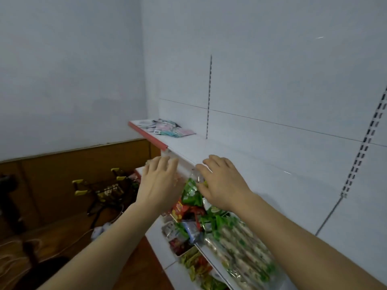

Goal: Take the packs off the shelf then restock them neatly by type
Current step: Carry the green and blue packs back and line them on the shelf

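Your left hand (159, 183) hovers with fingers loosely spread, holding nothing, just beside the green pack (191, 193) that your right hand (222, 183) seems to pinch by its clear top; blur hides the exact grip. You look to be pulling packs off the middle shelf (156, 233), where a mixed heap of snack packs (188, 225) lies beside a row of pale green-printed packs (243, 241). Next, lift the green pack clear and steady it with your free hand. The upper shelf (230, 155) holds only small flat sachets (167, 128) at its far end.
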